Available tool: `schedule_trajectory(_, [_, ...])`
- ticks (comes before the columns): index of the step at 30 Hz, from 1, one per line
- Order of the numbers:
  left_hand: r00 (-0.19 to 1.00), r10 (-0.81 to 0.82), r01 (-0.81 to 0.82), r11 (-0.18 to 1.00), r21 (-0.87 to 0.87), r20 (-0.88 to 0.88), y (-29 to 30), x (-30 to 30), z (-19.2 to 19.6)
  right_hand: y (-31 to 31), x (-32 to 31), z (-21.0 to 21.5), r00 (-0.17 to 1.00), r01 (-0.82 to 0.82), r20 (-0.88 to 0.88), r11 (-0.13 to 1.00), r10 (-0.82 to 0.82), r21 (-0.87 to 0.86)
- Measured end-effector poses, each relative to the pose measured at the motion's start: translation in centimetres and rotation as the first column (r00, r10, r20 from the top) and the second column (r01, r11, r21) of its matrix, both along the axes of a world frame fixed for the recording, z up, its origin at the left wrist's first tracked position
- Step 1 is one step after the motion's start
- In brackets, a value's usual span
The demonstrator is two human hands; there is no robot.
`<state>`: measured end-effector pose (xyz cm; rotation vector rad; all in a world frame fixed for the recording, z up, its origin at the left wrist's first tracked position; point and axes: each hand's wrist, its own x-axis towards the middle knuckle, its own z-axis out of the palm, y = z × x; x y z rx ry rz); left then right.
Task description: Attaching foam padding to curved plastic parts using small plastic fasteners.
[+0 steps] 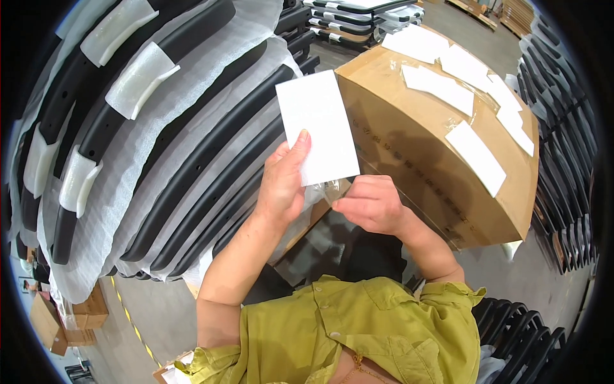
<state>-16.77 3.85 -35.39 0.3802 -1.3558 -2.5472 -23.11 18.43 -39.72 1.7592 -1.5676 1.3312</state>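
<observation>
My left hand (281, 179) grips a white rectangular sheet or thin booklet (323, 125) by its lower left side, thumb lying across the face. Just under the sheet's bottom edge, my right hand (372, 203) is closed in a pinch on a piece of clear film or tape (332, 191). Whether that clear piece is stuck to the sheet, I cannot tell. To the right stands a brown cardboard box (441, 185) with several white papers (476, 157) on its top, shiny clear tape showing beside some of them.
On the left, a large stack of curved black frames (192, 173) is layered with white foam sheeting (134, 198). More black frames stand at the right (556, 147), lower right and far back. Small cartons (89, 313) and a yellow floor line (131, 320) lie at lower left.
</observation>
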Motion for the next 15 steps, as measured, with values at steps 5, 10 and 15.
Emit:
schedule_trajectory(5, [0.996,-0.021,0.018,0.999,0.036,0.083,-0.2,-0.4,-0.6,1.5,-1.0,0.6,0.926,0.108,-0.370,0.990,-0.068,0.088])
schedule_trajectory(10, [0.991,0.130,-0.129,0.981,-0.147,-0.001,0.0,-0.4,-0.6,2.1,-1.2,-1.0,0.923,0.250,-0.311,0.968,-0.227,0.035])
schedule_trajectory(15, [0.993,0.113,-0.116,0.982,-0.151,-0.032,0.5,-0.8,-0.6,1.7,-0.7,-2.3,0.914,0.321,-0.221,0.940,-0.340,-0.116])
